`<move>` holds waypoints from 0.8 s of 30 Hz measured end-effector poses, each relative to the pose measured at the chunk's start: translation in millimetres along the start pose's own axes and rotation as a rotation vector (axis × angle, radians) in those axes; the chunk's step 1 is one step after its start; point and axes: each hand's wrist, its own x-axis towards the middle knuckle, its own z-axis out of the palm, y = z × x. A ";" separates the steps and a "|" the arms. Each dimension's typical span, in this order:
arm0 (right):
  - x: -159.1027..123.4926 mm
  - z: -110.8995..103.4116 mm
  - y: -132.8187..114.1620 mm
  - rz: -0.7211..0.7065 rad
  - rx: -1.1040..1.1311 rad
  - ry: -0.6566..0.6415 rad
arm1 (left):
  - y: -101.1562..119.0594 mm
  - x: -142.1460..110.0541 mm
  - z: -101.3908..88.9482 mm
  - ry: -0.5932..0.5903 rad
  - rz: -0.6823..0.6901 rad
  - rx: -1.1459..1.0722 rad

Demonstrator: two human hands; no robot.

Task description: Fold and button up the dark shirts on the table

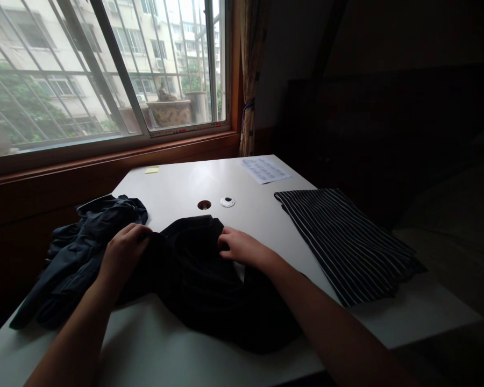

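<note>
A black garment [226, 306] lies bunched on the white table [173, 188], its exact kind too dark to make out. My left hand [125, 247] pinches its left part with closed fingers. On the other side, my right hand [236, 246] has its fingers curled on the upper right edge of the same cloth. Left of my left hand sits a crumpled dark blue garment [89, 236]. To the right lies a flat folded striped cloth [347, 242], dark with thin white lines, apart from both hands.
Behind the black garment are a round cable hole [204, 205] and a white round cap [227, 202]. A printed paper sheet [265, 169] and a yellow note [151, 170] lie toward the table's far edge. Beyond stands a barred window [145, 80] with a curtain [250, 80].
</note>
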 end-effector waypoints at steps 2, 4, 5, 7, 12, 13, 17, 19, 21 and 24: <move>-0.4 0.6 -1.9 0.013 -0.017 0.001 | -0.1 -0.3 -1.9 0.025 -0.027 0.013; -0.5 0.9 -1.4 0.024 -0.044 0.026 | -1.0 -0.4 -1.7 0.045 -0.033 0.024; -0.4 0.8 0.0 0.035 -0.064 0.049 | -1.4 -0.4 -1.3 0.051 -0.027 0.027; 0.5 -0.6 4.6 0.073 -0.121 0.115 | -1.7 -0.4 -0.8 0.063 -0.013 0.030; 5.1 -9.4 19.9 0.183 -0.292 0.370 | -0.3 -2.2 -2.9 0.194 0.086 0.023; 5.8 -11.6 22.1 0.194 -0.319 0.428 | -0.2 -2.6 -2.8 0.221 0.115 0.025; 5.9 -18.0 25.1 0.208 -0.375 0.585 | -0.4 -2.6 2.3 0.241 0.168 0.074; 5.2 -19.3 23.5 0.199 -0.384 0.597 | 0.0 -1.6 6.2 0.226 0.161 0.101; 4.7 -19.4 20.9 0.183 -0.383 0.580 | 1.0 -0.6 9.2 0.214 0.167 0.118; 4.3 -16.6 16.9 0.150 -0.354 0.485 | 3.9 0.3 11.5 0.209 0.210 0.118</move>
